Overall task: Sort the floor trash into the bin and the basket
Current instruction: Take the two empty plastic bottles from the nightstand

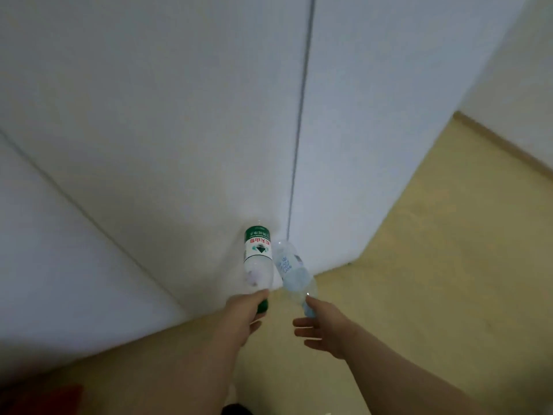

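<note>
The left hand (239,313) gripped a green-capped water bottle (258,259). The right hand (326,324) pinched a bluish clear bottle (294,274) just beside it at 3 o'clock. White seamed panels (179,115) stood behind them, above a yellowish floor (449,265).

Clear glossy plastic with a slick printed label: the green-labelled bottle (258,259) in the left hand (244,314). The pale blue bottle (294,274) at the right hand (327,327) is thin translucent plastic. Beyond both hands, smooth matt white panels (179,130); beneath them, a smooth, dull-sheened yellowish floor (434,250).
</note>
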